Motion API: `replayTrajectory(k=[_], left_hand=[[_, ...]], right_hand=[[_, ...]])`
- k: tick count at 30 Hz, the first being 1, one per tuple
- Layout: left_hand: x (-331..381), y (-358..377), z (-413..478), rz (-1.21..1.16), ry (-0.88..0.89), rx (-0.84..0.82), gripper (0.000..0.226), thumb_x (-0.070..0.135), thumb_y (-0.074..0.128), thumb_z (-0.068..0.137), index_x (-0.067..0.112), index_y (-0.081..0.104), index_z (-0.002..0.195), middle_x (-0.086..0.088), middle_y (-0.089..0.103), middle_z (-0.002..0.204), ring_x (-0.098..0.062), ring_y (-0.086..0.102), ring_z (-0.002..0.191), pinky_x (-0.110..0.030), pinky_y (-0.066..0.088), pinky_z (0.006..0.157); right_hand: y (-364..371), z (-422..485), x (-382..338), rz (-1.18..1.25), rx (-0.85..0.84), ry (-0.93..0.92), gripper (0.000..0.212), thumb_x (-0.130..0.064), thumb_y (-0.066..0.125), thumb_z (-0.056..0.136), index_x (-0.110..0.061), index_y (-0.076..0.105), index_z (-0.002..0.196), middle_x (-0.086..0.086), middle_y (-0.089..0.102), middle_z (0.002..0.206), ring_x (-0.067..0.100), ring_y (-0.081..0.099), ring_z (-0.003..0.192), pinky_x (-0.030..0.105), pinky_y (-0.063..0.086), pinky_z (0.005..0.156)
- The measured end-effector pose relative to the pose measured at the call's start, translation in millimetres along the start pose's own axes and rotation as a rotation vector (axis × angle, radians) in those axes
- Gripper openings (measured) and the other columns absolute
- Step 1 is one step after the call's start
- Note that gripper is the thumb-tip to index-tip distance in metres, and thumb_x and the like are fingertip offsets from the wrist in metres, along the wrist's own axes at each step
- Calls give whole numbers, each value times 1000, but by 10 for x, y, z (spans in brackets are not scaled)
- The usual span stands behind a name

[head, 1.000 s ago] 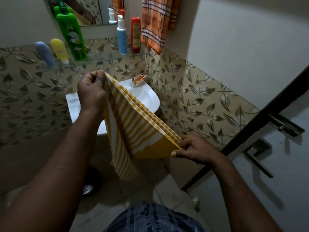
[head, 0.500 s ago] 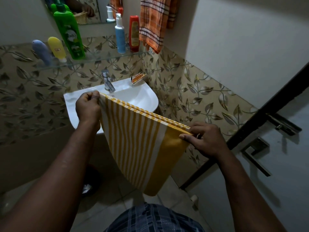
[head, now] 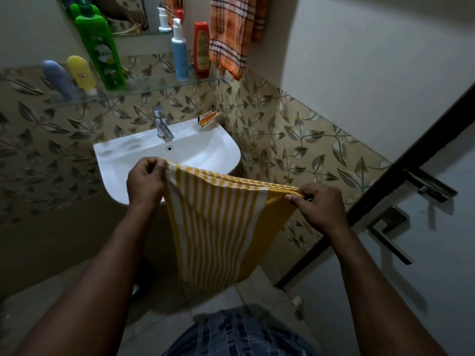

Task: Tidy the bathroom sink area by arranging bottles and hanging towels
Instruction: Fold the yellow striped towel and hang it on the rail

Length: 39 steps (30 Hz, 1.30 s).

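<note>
Towel [head: 218, 227], yellow & white striped, hung folded in front of the sink [head: 123, 160], its top edge stretched just over the sink's front rim. Left hand [head: 145, 181] pinched the top corner nearest the sink, thumb & fingers curled on the cloth. Right hand [head: 318, 206] pinched the other top corner, out to the right of the sink twd the door [head: 424, 253]. Rest of the cloth dropped straight down below the sink's rim, clear of the floor.

Above the sink, on the glass shelf [head: 144, 86]: blue tube [head: 57, 79] & yellow tube [head: 82, 74] at the left end, tall green bottle [head: 102, 52] just beside them, then blue pump bottle [head: 180, 55] & red bottle [head: 201, 48] close together at the right end. Orange plaid towel [head: 231, 34] hung on the wall up & right of the sink, its lower edge just past the shelf's right end. Tap [head: 162, 124] stood at the back of the sink, w/ a soap dish [head: 209, 118] at the sink's back right corner.
</note>
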<state>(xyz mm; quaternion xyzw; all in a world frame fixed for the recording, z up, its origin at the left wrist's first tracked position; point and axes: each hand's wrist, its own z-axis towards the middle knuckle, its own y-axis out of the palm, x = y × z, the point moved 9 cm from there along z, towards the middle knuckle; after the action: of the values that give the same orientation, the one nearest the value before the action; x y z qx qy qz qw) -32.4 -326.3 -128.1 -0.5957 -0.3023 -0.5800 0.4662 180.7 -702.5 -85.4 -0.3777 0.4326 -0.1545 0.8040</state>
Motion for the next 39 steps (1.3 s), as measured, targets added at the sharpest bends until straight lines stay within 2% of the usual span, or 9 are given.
replayTrajectory(k=[3, 8, 15, 19, 23, 27, 30, 36, 39], left_hand=[[27, -61, -56, -54, 43, 41, 10, 28, 62, 103, 22, 68, 101, 8, 69, 90, -11, 62, 85, -31, 51, 78], [-247, -71, -100, 60, -68, 11, 13, 30, 64, 100, 20, 71, 98, -1, 73, 97, -28, 69, 99, -46, 55, 90], [-114, -95, -112, 63, 10, -22, 11, 33, 63, 99, 25, 70, 95, 5, 72, 91, -23, 68, 94, -45, 55, 86], [-48, -57, -91, 73, 34, -43, 9, 28, 65, 100, 24, 70, 94, 7, 71, 88, -20, 67, 92, -37, 53, 82], [-61, -66, -78, 56, 6, -40, 16, 35, 65, 97, 22, 73, 96, 1, 74, 93, -27, 70, 96, -44, 56, 85], [-69, -44, -106, 77, -16, -62, 16, 35, 65, 96, 21, 74, 96, 1, 75, 93, -24, 70, 94, -47, 56, 88], [-65, -47, -106, 89, -16, -62, 21, 40, 64, 93, 22, 74, 97, 3, 75, 92, -22, 70, 93, -49, 58, 88], [32, -70, -73, 23, 55, -155, 14, 26, 66, 101, 29, 71, 89, 5, 72, 89, -14, 66, 86, -36, 56, 79], [-18, -80, -82, 19, 12, -103, 15, 27, 66, 101, 30, 71, 87, 6, 72, 87, -12, 65, 82, -40, 57, 82]], right_hand=[[-143, 31, -51, 55, 130, -44, 21, -30, 83, 88, -11, 81, 96, -5, 71, 86, 14, 67, 74, 26, 56, 65], [223, 0, 204, -80, -31, 95, 19, -35, 80, 89, -16, 80, 93, -3, 73, 83, 12, 63, 71, 25, 47, 62], [114, 47, 297, -44, 22, 147, 21, -33, 80, 90, -14, 81, 100, -5, 73, 87, 13, 66, 76, 20, 45, 62], [96, 95, 328, -40, 12, 160, 27, -36, 80, 90, -13, 81, 105, 0, 77, 91, 16, 69, 79, 29, 55, 70], [17, 121, 260, -33, 87, 151, 23, -32, 80, 91, -13, 81, 103, -3, 73, 86, 13, 67, 74, 30, 58, 66], [119, 107, 320, 1, -5, 218, 20, -29, 79, 91, -13, 81, 104, -3, 73, 82, 6, 68, 71, 18, 45, 58], [158, 154, 349, 23, -47, 244, 21, -31, 79, 91, -12, 82, 101, -3, 73, 84, 16, 70, 81, 24, 47, 70], [36, 214, 419, 172, -176, 260, 16, -31, 82, 88, -16, 81, 94, -5, 75, 87, 17, 72, 88, 36, 58, 83], [104, 238, 389, 217, -187, 261, 14, -35, 80, 90, -22, 78, 85, -3, 76, 88, 19, 73, 89, 44, 61, 87]])
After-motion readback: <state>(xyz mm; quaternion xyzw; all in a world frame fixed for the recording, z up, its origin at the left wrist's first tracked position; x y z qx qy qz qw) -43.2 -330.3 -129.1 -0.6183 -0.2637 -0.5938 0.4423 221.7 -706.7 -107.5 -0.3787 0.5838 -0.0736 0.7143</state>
